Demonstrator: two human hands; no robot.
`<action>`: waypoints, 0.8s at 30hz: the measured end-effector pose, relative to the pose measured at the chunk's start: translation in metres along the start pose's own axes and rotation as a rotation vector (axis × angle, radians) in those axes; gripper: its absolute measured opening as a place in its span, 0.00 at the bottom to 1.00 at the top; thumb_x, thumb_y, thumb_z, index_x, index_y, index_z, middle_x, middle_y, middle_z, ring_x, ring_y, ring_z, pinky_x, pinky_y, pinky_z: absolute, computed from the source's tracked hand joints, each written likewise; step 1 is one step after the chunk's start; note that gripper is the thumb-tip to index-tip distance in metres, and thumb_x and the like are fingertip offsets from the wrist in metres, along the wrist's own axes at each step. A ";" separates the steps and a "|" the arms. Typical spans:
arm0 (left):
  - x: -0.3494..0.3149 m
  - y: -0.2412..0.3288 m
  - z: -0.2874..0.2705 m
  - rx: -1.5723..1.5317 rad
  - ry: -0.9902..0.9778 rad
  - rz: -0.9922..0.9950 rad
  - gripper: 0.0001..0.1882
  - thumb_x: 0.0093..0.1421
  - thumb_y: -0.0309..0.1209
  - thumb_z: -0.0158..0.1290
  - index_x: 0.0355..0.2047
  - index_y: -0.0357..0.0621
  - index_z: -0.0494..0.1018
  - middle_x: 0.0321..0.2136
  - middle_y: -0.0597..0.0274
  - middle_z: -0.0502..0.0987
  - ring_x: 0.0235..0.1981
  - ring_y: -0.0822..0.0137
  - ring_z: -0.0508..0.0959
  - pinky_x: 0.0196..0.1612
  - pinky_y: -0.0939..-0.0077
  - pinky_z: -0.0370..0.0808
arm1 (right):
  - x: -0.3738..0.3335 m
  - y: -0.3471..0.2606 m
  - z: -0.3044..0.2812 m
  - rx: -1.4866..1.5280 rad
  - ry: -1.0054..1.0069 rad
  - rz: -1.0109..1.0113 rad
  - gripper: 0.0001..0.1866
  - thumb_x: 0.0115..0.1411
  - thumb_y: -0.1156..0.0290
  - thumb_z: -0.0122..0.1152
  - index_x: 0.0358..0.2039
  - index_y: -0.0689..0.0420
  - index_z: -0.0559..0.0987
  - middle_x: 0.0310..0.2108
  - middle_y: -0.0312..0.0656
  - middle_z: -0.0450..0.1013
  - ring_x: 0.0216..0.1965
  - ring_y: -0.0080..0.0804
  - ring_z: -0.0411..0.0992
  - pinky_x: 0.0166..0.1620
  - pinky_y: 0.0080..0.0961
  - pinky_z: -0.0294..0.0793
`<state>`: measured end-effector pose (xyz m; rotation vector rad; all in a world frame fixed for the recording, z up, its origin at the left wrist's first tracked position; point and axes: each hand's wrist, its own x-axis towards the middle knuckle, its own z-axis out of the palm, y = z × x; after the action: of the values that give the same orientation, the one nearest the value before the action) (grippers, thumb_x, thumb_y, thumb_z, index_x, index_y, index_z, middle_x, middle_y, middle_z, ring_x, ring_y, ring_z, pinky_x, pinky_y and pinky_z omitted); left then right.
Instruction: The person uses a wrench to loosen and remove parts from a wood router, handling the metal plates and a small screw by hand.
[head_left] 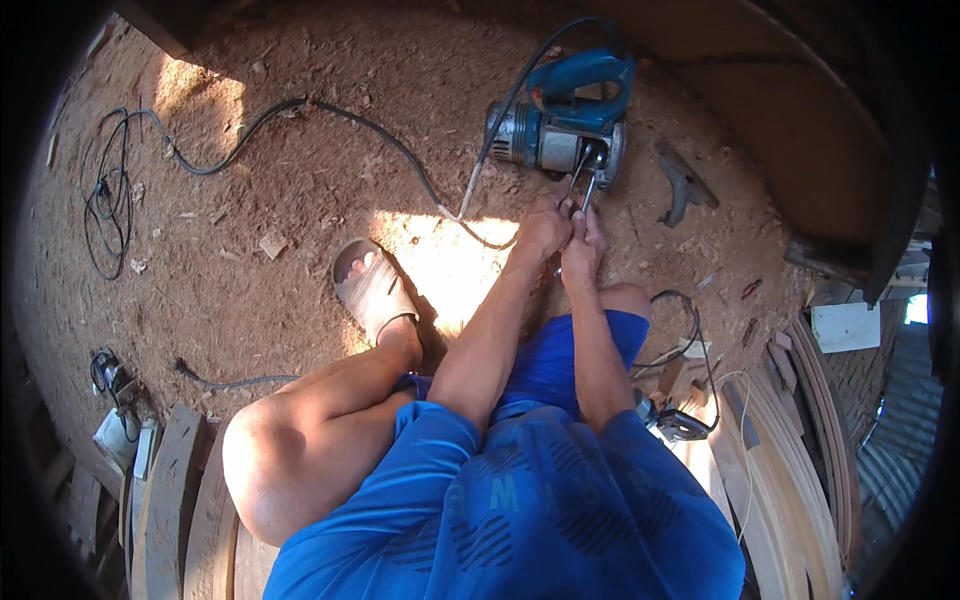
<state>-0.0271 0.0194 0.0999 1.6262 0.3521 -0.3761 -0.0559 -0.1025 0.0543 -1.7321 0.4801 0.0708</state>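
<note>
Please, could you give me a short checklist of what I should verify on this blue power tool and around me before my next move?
1. Grip: ok. The left hand and right hand are closed around thin metal tools.
2. Tool tips fully seated: cannot tell. They point into the opening of the power tool, but the contact is too small to see.
3. Power disconnected: cannot tell. A cord runs over the ground, but no socket is visible.
4. Hand protection: not ok. Both hands are bare.
5. Foot protection: not ok. The left foot wears an open-toed sandal.
</note>
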 end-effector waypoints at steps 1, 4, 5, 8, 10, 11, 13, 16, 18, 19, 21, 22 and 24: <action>-0.001 -0.004 -0.003 0.003 0.005 -0.008 0.24 0.64 0.32 0.48 0.61 0.48 0.69 0.52 0.40 0.75 0.55 0.43 0.74 0.59 0.59 0.70 | -0.006 -0.006 0.004 0.055 -0.039 0.086 0.20 0.73 0.67 0.46 0.62 0.57 0.69 0.45 0.37 0.73 0.40 0.19 0.71 0.36 0.17 0.73; 0.005 -0.009 -0.009 0.012 -0.008 0.004 0.24 0.64 0.33 0.48 0.61 0.49 0.69 0.51 0.40 0.76 0.54 0.43 0.74 0.58 0.58 0.71 | -0.020 -0.028 0.022 0.171 -0.049 0.130 0.19 0.73 0.66 0.45 0.62 0.56 0.69 0.41 0.35 0.74 0.36 0.18 0.71 0.34 0.16 0.72; 0.004 -0.005 -0.010 -0.001 -0.034 -0.037 0.23 0.65 0.34 0.47 0.61 0.49 0.69 0.51 0.41 0.76 0.54 0.43 0.74 0.58 0.58 0.71 | -0.020 -0.032 0.020 0.167 -0.042 0.131 0.19 0.73 0.66 0.45 0.62 0.56 0.69 0.41 0.35 0.74 0.36 0.18 0.71 0.34 0.16 0.72; 0.003 0.006 -0.021 -0.022 -0.111 -0.090 0.24 0.66 0.33 0.46 0.62 0.50 0.68 0.51 0.40 0.76 0.54 0.44 0.75 0.58 0.59 0.70 | -0.021 -0.044 0.020 0.128 -0.058 0.217 0.15 0.73 0.68 0.45 0.56 0.56 0.73 0.32 0.34 0.72 0.26 0.16 0.68 0.26 0.16 0.66; 0.005 0.011 -0.028 -0.027 -0.155 -0.101 0.24 0.67 0.33 0.47 0.63 0.51 0.67 0.51 0.38 0.76 0.55 0.44 0.75 0.57 0.61 0.70 | -0.025 -0.053 0.030 0.203 0.037 0.297 0.18 0.74 0.67 0.44 0.60 0.52 0.71 0.31 0.28 0.71 0.23 0.13 0.62 0.25 0.15 0.63; 0.005 0.013 -0.030 -0.004 -0.154 -0.046 0.24 0.67 0.33 0.46 0.63 0.51 0.68 0.50 0.38 0.76 0.54 0.45 0.75 0.57 0.61 0.71 | -0.026 -0.055 0.028 0.202 0.036 0.299 0.18 0.74 0.67 0.44 0.60 0.52 0.71 0.31 0.28 0.71 0.23 0.13 0.62 0.25 0.15 0.63; 0.009 0.016 -0.036 0.018 -0.151 0.005 0.23 0.67 0.33 0.46 0.63 0.50 0.68 0.50 0.38 0.77 0.53 0.45 0.76 0.57 0.62 0.71 | -0.029 -0.057 0.023 0.167 -0.086 0.264 0.18 0.73 0.67 0.44 0.60 0.52 0.71 0.28 0.27 0.70 0.22 0.11 0.59 0.23 0.15 0.59; 0.015 0.034 -0.046 0.163 -0.243 -0.138 0.20 0.65 0.34 0.46 0.56 0.47 0.74 0.49 0.39 0.77 0.53 0.45 0.76 0.56 0.61 0.72 | -0.024 -0.044 0.027 0.137 -0.076 0.124 0.18 0.73 0.68 0.44 0.61 0.53 0.71 0.27 0.27 0.69 0.21 0.11 0.58 0.22 0.14 0.58; 0.015 0.037 -0.045 0.052 -0.176 -0.056 0.19 0.64 0.33 0.46 0.53 0.47 0.76 0.45 0.37 0.78 0.49 0.44 0.78 0.53 0.60 0.74 | -0.014 -0.022 0.024 0.142 -0.052 0.020 0.18 0.73 0.68 0.45 0.60 0.54 0.70 0.25 0.26 0.67 0.20 0.10 0.57 0.22 0.14 0.57; 0.016 0.037 -0.048 0.052 -0.175 -0.056 0.19 0.64 0.33 0.46 0.53 0.47 0.76 0.45 0.37 0.78 0.49 0.44 0.78 0.53 0.60 0.74 | -0.014 -0.018 0.025 0.149 -0.043 -0.001 0.18 0.72 0.68 0.45 0.60 0.54 0.70 0.25 0.26 0.66 0.20 0.11 0.57 0.22 0.14 0.57; 0.021 0.036 -0.052 0.054 -0.292 -0.042 0.19 0.63 0.33 0.47 0.54 0.47 0.76 0.43 0.35 0.78 0.47 0.44 0.79 0.51 0.60 0.74 | -0.016 -0.018 0.028 0.157 -0.039 0.006 0.17 0.72 0.68 0.46 0.58 0.55 0.71 0.24 0.25 0.64 0.19 0.10 0.57 0.22 0.14 0.57; 0.021 0.035 -0.051 0.053 -0.294 -0.045 0.19 0.63 0.33 0.47 0.54 0.47 0.76 0.43 0.35 0.78 0.47 0.44 0.79 0.51 0.60 0.74 | -0.021 -0.023 0.028 0.157 -0.042 0.022 0.16 0.72 0.68 0.46 0.58 0.56 0.71 0.23 0.25 0.63 0.19 0.10 0.57 0.22 0.15 0.57; 0.021 0.034 -0.053 0.120 -0.323 -0.063 0.21 0.66 0.30 0.47 0.60 0.47 0.71 0.46 0.39 0.79 0.49 0.50 0.79 0.52 0.64 0.72 | -0.037 -0.033 0.027 0.132 -0.050 0.121 0.17 0.71 0.71 0.44 0.57 0.58 0.70 0.28 0.28 0.66 0.24 0.12 0.60 0.25 0.14 0.60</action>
<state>0.0089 0.0693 0.1252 1.6407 0.1372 -0.7088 -0.0723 -0.0618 0.0897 -1.5677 0.5405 0.1644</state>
